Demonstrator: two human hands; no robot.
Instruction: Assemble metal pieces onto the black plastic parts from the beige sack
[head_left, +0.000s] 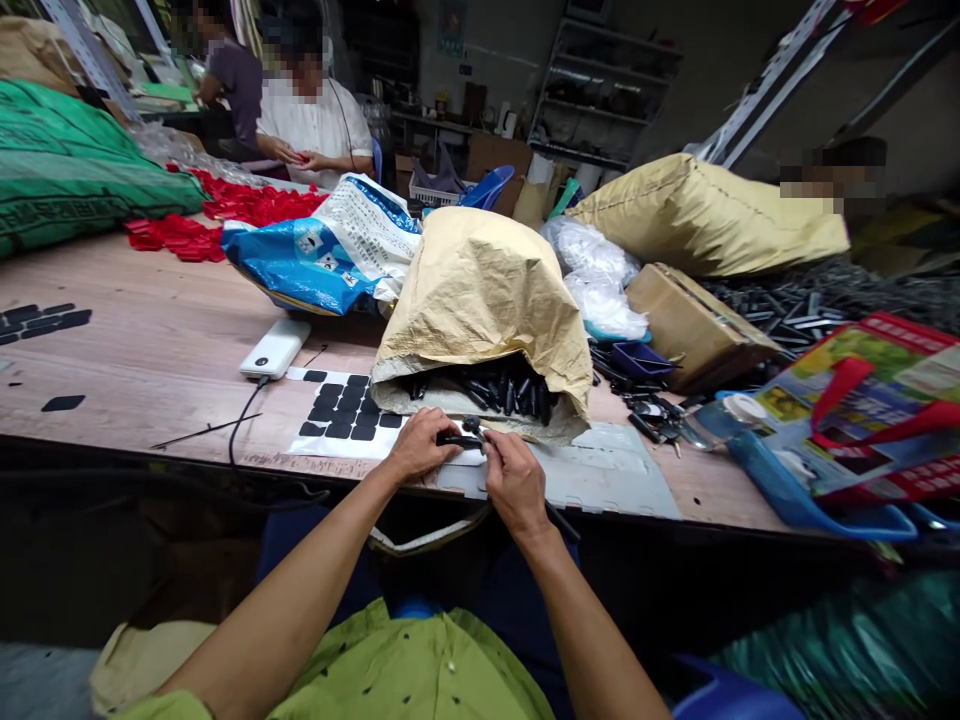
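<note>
At the bench (165, 350) near edge, the black plastic part (457, 438) lies lengthwise along it. The left hand (418, 452) pinches its left end and the right hand (514, 482) its right.

On the wooden table (150, 340), a tan paper sack (480, 290) lies on its side, with black plastic pieces (510, 392) showing at its open mouth. Just left of it sits a white sheet of black squares (341, 410), and beyond that a white power bank (275, 348) whose black cable (244, 415) runs off the edge. Behind is a blue-and-white bag (322, 250), and further back red pieces (240, 205) are heaped beside a green sack (67, 160). To the right are a cardboard box (694, 320), a second tan sack (705, 215) and a blue basket (825, 515). Two people (315, 120) sit at the far end.
</note>
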